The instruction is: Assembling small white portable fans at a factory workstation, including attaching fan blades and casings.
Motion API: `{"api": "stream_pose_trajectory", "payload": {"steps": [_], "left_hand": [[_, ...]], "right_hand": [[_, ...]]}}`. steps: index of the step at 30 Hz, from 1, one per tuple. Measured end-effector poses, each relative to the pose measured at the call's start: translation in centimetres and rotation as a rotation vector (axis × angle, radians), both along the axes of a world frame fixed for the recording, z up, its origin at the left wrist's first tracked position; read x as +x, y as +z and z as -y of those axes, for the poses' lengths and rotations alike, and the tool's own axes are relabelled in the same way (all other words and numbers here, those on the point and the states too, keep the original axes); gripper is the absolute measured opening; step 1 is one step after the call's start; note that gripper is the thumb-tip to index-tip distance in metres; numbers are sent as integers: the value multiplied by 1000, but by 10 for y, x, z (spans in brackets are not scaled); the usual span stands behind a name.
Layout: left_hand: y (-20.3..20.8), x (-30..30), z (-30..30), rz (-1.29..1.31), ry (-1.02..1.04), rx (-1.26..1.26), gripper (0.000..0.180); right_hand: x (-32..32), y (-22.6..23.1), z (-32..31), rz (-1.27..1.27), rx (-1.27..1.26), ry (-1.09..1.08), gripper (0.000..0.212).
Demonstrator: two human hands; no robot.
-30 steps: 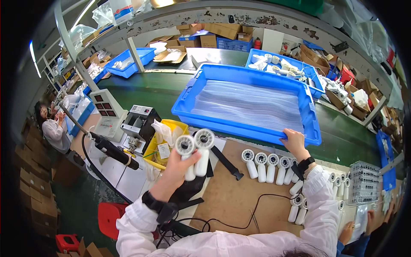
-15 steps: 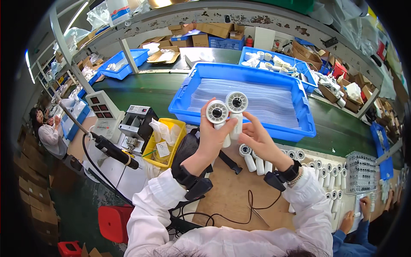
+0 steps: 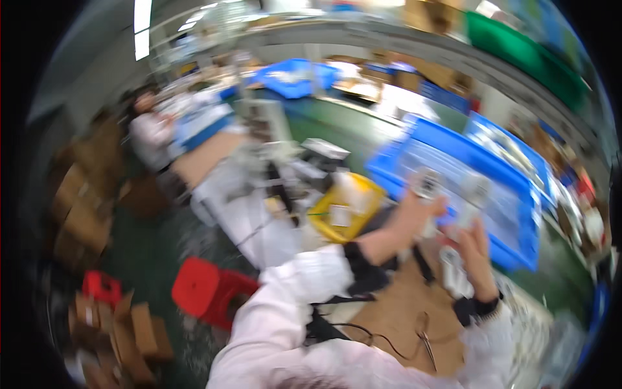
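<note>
The picture is smeared by motion. My left hand (image 3: 409, 219) grips a white round-headed handheld piece (image 3: 427, 184), its round, vented-looking face turned up toward me. Another white round-headed handheld piece (image 3: 476, 187) rises from my right hand (image 3: 477, 259), which is closed around its handle. The two pieces are held apart, above the near side of a large blue tray (image 3: 532, 230). Beneath my right hand, more white round-headed pieces (image 3: 452, 271) lie on the bench.
A yellow basket (image 3: 322, 227) with white bags stands left of my hands, beside a small machine (image 3: 324, 150). Tweezers or scissors (image 3: 427, 350) and a black cable lie on the brown bench (image 3: 389, 318). Red stools (image 3: 197, 285) and cartons (image 3: 139, 330) occupy the floor; a person sits far left.
The whole view has swung left, so bench and tray now appear farther right. The two white pieces, close together before, are now apart, one in each hand.
</note>
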State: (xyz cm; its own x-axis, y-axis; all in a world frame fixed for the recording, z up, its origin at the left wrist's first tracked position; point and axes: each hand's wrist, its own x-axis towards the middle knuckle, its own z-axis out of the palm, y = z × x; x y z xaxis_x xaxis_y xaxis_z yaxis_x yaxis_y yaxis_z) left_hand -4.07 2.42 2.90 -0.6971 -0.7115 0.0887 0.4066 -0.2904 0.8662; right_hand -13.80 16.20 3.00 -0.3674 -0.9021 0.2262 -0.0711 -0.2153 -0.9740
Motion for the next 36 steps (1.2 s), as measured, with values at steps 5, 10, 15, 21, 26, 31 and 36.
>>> {"api": "stream_pose_trajectory", "payload": {"steps": [5, 10, 15, 21, 26, 31, 36], "left_hand": [[2, 5, -8, -120, -96, -103, 71], [9, 34, -4, -134, -185, -21, 74], [9, 44, -5, -119, -254, 38, 80], [7, 56, -9, -177, -279, -36, 81], [-1, 64, -9, -213, -254, -102, 80], [1, 70, -19, -259, -236, -129, 78], [1, 72, -23, -242, -245, -162, 65]], "right_hand": [[17, -4, -9, 27, -124, -43, 48], [36, -2, 4, 202, -161, -9, 48], [44, -5, 4, 329, -194, 32, 44], [50, -15, 1, 500, -228, 12, 38], [63, -12, -4, 641, -253, 38, 34], [72, -9, -10, 730, -259, 53, 39], [73, -12, -15, 739, -269, 31, 41]]}}
